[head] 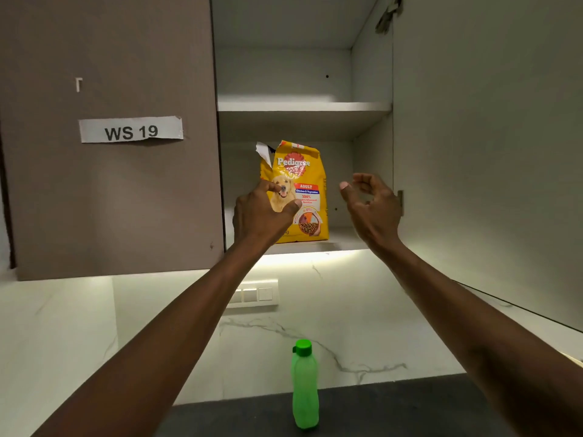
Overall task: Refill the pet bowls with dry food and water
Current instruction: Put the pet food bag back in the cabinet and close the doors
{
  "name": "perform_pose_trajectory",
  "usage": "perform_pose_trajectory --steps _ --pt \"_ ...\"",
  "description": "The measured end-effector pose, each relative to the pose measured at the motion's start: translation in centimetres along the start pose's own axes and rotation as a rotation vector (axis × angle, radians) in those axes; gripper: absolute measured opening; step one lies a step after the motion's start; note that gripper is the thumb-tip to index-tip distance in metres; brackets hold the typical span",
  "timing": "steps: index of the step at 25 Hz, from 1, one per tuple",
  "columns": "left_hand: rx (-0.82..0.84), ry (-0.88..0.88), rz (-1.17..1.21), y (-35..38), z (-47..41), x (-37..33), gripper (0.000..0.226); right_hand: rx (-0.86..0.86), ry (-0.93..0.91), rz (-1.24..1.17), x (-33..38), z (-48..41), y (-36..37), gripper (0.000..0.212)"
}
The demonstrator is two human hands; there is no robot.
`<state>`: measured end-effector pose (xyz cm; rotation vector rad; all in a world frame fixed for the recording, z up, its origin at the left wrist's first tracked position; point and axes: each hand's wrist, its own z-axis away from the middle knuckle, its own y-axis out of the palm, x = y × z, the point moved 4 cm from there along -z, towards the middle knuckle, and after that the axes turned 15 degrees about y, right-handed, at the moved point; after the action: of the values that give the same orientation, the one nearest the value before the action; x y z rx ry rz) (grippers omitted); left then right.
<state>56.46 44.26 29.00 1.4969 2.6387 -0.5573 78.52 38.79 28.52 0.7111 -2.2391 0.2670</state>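
A yellow bag of dry dog food (303,184), torn open at its top left corner, stands upright on the lower shelf (340,244) of an open wall cabinet. My left hand (262,212) is raised in front of the bag's left side, fingers spread, thumb and forefinger overlapping the bag; whether they touch it is unclear. My right hand (372,206) hovers to the right of the bag, apart from it, fingers curled loosely and holding nothing. A green water bottle (304,386) with a green cap stands upright on the dark counter below. No pet bowls are in view.
The cabinet's right door (489,137) stands open close beside my right arm. A closed brown door labelled "WS 19" (131,130) is at the left. The upper shelf (303,106) holds nothing visible. A switch panel (255,294) sits on the marble wall.
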Motion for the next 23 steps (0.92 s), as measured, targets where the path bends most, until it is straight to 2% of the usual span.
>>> perform_pose_trajectory --steps 6,11,15,17,21,23 --pt "0.046 -0.004 -0.118 -3.7 5.8 -7.4 0.061 0.060 -0.056 0.008 1.5 4.0 -6.1 0.047" --pt "0.079 0.075 -0.138 -6.0 9.4 -13.2 0.074 0.045 -0.141 0.031 3.5 8.1 -11.4 0.059" --pt "0.103 0.166 -0.153 -7.3 10.0 -18.4 0.081 -0.022 -0.261 0.063 6.4 10.0 -15.6 0.051" --pt "0.120 0.231 -0.167 -7.7 10.0 -21.1 0.083 -0.090 -0.315 0.054 7.9 10.8 -18.0 0.044" --pt "0.129 0.493 -0.115 -7.5 10.0 -26.7 0.072 -0.204 -0.438 -0.040 10.1 11.9 -22.3 0.032" --pt "0.155 0.597 -0.118 -7.2 9.9 -28.8 0.074 -0.250 -0.490 -0.049 10.7 11.8 -23.7 0.028"
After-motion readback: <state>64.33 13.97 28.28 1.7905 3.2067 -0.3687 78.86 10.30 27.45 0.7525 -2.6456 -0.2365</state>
